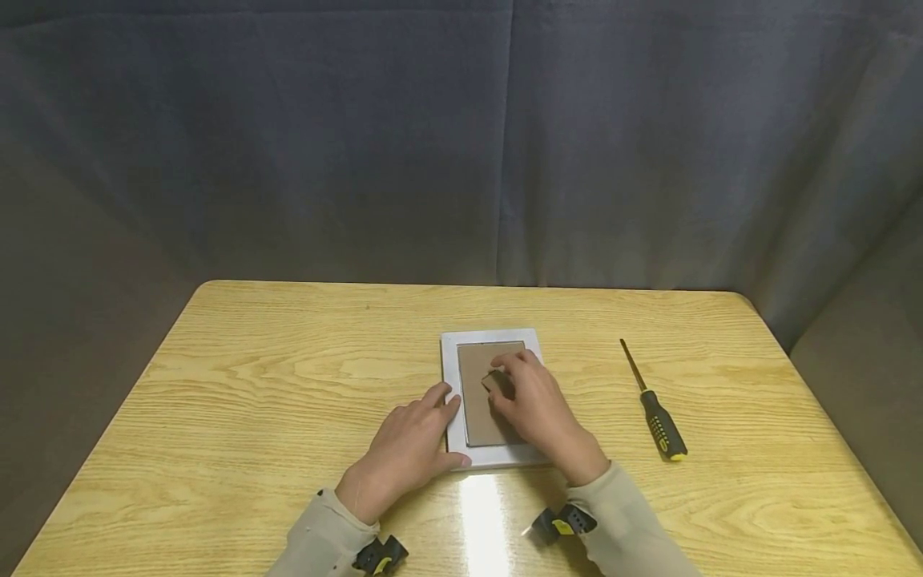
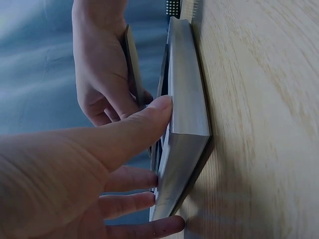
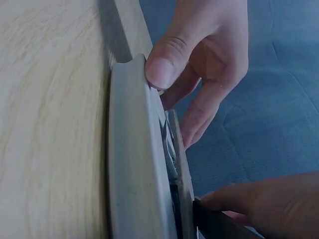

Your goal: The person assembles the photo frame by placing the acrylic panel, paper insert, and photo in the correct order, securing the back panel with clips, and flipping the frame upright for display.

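Observation:
A white picture frame (image 1: 450, 365) lies on the table with its brown backing board (image 1: 481, 425) facing up. My left hand (image 1: 405, 442) rests at the frame's near left corner, thumb on the near edge and fingers along the left side. Over the board, my right hand (image 1: 537, 407) pinches a brown flap (image 1: 491, 380), which looks like the frame's stand. In the left wrist view the flap (image 2: 131, 62) stands off the back, partly hidden by the right hand. Seen from the right wrist, the backing board (image 3: 180, 159) sits slightly proud of the frame's edge.
A screwdriver (image 1: 659, 423) with a black and yellow handle lies to the right of the frame, its tip pointing away. The wooden table (image 1: 288, 361) ends at a dark grey curtain (image 1: 360, 160) behind and at both sides.

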The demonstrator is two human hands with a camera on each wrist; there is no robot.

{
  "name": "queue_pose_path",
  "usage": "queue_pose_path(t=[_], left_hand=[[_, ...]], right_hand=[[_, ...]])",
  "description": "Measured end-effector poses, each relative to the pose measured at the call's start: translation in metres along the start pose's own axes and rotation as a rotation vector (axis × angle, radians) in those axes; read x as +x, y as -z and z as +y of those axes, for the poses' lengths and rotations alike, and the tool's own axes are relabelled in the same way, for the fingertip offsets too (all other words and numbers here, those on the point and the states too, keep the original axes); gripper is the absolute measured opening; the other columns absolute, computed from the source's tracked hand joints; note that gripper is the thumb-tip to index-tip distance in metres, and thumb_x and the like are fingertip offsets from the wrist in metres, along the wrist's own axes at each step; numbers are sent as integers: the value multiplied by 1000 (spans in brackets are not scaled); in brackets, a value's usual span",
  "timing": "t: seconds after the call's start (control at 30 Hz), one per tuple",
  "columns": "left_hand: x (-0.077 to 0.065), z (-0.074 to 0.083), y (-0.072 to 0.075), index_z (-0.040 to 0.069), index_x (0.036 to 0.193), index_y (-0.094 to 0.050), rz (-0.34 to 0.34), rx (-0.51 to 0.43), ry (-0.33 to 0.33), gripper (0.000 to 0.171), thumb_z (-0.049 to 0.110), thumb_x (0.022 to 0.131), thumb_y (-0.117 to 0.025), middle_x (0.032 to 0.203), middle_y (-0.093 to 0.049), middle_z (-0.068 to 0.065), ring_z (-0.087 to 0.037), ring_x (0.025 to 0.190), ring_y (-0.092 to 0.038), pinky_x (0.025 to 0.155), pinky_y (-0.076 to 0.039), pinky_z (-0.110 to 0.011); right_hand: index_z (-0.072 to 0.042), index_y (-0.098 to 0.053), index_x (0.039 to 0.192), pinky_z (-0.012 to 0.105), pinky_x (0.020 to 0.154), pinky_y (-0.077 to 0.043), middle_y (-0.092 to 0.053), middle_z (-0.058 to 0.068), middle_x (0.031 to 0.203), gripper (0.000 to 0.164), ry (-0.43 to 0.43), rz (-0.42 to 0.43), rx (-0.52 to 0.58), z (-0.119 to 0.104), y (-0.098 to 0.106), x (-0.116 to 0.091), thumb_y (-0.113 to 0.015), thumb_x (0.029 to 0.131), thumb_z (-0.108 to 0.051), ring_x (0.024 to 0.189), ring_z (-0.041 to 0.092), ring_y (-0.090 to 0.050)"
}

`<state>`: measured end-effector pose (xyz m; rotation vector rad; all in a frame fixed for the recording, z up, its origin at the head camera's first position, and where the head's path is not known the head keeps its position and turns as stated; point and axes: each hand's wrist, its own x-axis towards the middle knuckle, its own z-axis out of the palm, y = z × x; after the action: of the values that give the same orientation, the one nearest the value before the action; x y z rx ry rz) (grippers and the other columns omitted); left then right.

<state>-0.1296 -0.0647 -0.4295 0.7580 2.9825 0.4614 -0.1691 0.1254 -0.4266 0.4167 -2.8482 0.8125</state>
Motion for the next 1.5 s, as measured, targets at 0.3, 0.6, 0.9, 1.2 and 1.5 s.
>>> queue_pose_path(t=[0.3,0.6,0.9,1.2,1.5], left_hand=[[0,0,0,0,132,-55,11,-1,-7,84,52,70,-73,138,-47,-18,-30,102,-61,81,-49,-44],[-1,0,0,-1,132,-54,11,-8,-10,84,52,69,-73,139,-46,-18,-31,102,-60,81,-49,-44],[-1,-6,3,1,135,-52,10,-6,29,84,51,70,-72,141,-44,-17,-32,101,-60,80,-49,-45],[-3,-12,7,2,138,-49,-17,-42,65,84,48,72,-73,147,-39,-17,-35,110,-56,86,-47,-48],[-4,-14,10,4,139,-47,-30,-93,85,81,43,73,-73,150,-35,-16,-38,119,-51,94,-42,-53]], right_hand=[[-6,-66,103,38,83,-49,-60,8,104,31,1,-17,-7,-2,-1,0,-75,76,-18,96,22,-58],[-10,-60,125,39,85,-48,-59,10,114,57,-20,-241,-104,5,24,-7,-76,74,-29,100,21,-57],[-8,-65,118,38,80,-50,-64,8,107,47,42,-180,-104,1,14,-4,-75,76,-26,96,20,-60],[-9,-58,128,36,86,-47,-60,7,114,62,43,-253,-93,3,19,-7,-78,72,-27,99,18,-55],[0,-64,121,34,78,-49,-62,9,107,49,93,-260,-102,2,16,-4,-70,75,-17,88,17,-56]])
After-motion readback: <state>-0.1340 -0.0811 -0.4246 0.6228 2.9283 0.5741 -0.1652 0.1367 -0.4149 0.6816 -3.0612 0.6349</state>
